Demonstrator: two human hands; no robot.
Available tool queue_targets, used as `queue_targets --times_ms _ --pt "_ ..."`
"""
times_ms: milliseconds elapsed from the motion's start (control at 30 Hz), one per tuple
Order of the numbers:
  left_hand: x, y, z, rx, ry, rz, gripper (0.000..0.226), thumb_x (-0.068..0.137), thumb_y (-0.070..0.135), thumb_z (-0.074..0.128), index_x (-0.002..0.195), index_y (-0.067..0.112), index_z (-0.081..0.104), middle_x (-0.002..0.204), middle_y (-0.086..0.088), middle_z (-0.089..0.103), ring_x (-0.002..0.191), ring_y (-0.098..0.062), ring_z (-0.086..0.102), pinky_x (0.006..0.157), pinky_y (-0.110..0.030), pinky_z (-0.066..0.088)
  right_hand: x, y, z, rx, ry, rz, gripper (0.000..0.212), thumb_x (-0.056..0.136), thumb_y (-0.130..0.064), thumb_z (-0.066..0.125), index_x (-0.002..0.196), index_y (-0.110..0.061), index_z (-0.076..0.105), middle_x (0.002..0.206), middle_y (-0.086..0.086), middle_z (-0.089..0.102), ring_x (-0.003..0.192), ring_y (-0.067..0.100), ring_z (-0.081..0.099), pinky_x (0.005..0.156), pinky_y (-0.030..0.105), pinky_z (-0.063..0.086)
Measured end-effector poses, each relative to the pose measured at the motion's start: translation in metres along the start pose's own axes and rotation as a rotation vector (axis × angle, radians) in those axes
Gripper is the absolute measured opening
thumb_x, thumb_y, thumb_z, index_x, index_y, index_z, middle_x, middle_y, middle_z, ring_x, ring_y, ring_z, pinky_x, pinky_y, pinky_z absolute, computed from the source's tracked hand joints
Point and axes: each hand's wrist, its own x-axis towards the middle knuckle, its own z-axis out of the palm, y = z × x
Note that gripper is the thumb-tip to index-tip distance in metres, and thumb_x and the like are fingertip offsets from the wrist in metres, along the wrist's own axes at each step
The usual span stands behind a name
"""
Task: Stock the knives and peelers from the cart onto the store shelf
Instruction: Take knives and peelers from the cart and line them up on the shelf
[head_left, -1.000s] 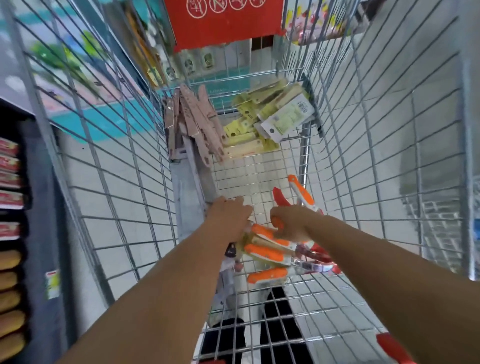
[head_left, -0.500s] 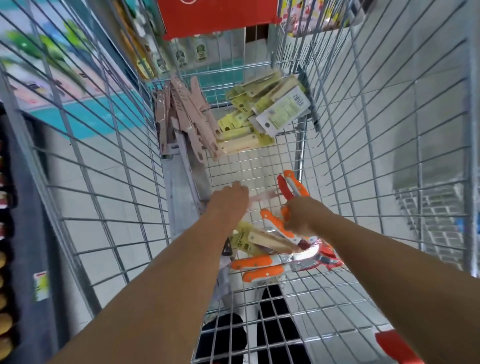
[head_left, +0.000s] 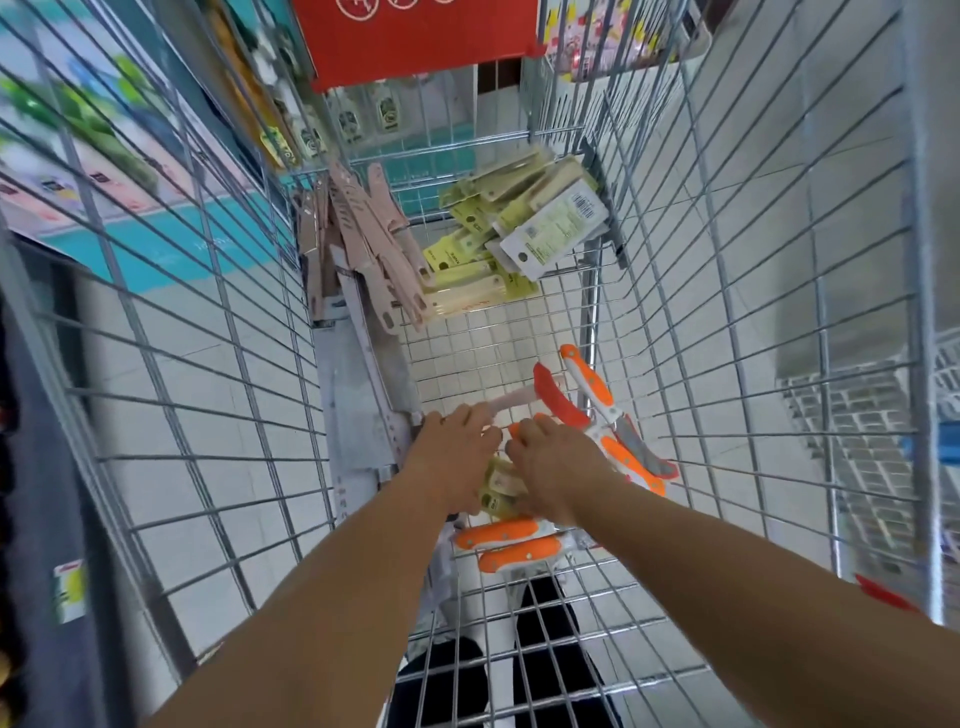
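Hands deep in wire shopping cart (head_left: 779, 364), gathering stock. Left hand (head_left: 457, 452) curled over a pale pink handle (head_left: 511, 401) jutting toward the cart's far end; exact grip hidden beneath the knuckles. Right hand (head_left: 558, 462) just beside it, fingers bent down onto yellow-green carded packets (head_left: 498, 486) and the orange-handled knives (head_left: 506, 540) under them; whether pinching or only pressing, cannot tell. Just right of the hands, more orange-handled pieces (head_left: 589, 384) and a red curved piece (head_left: 556, 397) lying loose on the cart floor. Farther out, at the cart's far end, a stack of pale pink sheathed knives (head_left: 363, 244) leaning against the left wall, and beside it a heap of yellow-green carded knife packs (head_left: 519, 228), one white backing card with barcode uppermost. Beyond the cart, carded goods on display hooks (head_left: 363, 119) under a red sign (head_left: 415, 36). Judging by the load left aboard, stocking far from finished: nothing lifted clear yet, three colour groups awaiting transfer.
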Motion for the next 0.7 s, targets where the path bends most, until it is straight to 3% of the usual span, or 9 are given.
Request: queue_targets --times_ms 133,267,367,500,600,633,700 --pt "0.000 0.003 -0.003 -0.017 0.044 -0.048 0.072 0.081 0.047 0.067 0.135 0.008 0.038 0.130 -0.009 0.035 0.116 -0.024 0.040 0.093 -0.039 0.042 -0.001 0.001 0.002 0.154 0.013 0.103 0.047 0.093 -0.034 0.051 0.131 -0.006 0.046 0.137 0.013 0.041 0.125 0.027 0.040 0.097 0.038 0.042" --pt "0.002 -0.003 -0.004 -0.157 0.094 -0.081 0.061 0.082 0.033 0.068 0.130 0.009 0.039 0.125 -0.009 0.037 0.114 -0.023 0.041 0.088 -0.036 0.047 -0.006 0.006 0.003 0.311 0.023 0.210 0.046 0.094 -0.036 0.051 0.128 -0.006 0.045 0.134 0.016 0.041 0.122 0.031 0.045 0.091 0.038 0.043" --pt "0.010 -0.013 -0.008 -0.436 0.130 -0.148 0.042 0.080 0.022 0.068 0.117 0.014 0.048 0.113 -0.005 0.048 0.108 -0.023 0.047 0.082 -0.034 0.047 -0.007 0.013 0.002 0.471 0.142 0.266 0.038 0.093 -0.034 0.054 0.120 -0.008 0.051 0.129 0.011 0.046 0.117 0.030 0.049 0.086 0.036 0.043" --pt "0.015 -0.026 -0.025 -0.845 0.159 -0.238 0.027 0.082 0.012 0.066 0.105 0.019 0.052 0.093 0.000 0.059 0.087 -0.021 0.058 0.066 -0.029 0.044 -0.003 0.021 -0.001 0.584 0.218 0.333 0.044 0.089 -0.031 0.061 0.129 -0.017 0.050 0.141 0.009 0.035 0.119 0.027 0.049 0.086 0.030 0.042" --pt "0.016 -0.030 -0.035 -1.101 0.279 -0.340 0.030 0.086 0.013 0.064 0.111 0.024 0.051 0.085 0.004 0.057 0.074 -0.013 0.057 0.051 -0.017 0.043 0.002 0.027 -0.005 0.732 0.237 0.408 0.037 0.082 -0.031 0.070 0.115 -0.016 0.061 0.123 0.006 0.045 0.105 0.023 0.051 0.079 0.026 0.039" --pt "0.017 -0.031 -0.036 -1.184 0.315 -0.387 0.032 0.088 0.015 0.064 0.116 0.023 0.051 0.084 0.005 0.055 0.072 -0.012 0.055 0.052 -0.016 0.042 0.003 0.028 -0.005 0.789 0.275 0.438 0.031 0.081 -0.030 0.072 0.106 -0.014 0.064 0.111 0.004 0.050 0.097 0.021 0.051 0.073 0.024 0.037" --pt "0.017 -0.031 -0.035 -1.156 0.299 -0.444 0.039 0.091 0.024 0.061 0.127 0.019 0.049 0.092 0.005 0.055 0.083 -0.014 0.053 0.068 -0.020 0.043 0.001 0.031 -0.008 0.976 0.349 0.525 0.020 0.082 -0.028 0.072 0.094 -0.013 0.064 0.084 -0.002 0.054 0.075 0.016 0.051 0.059 0.021 0.034"
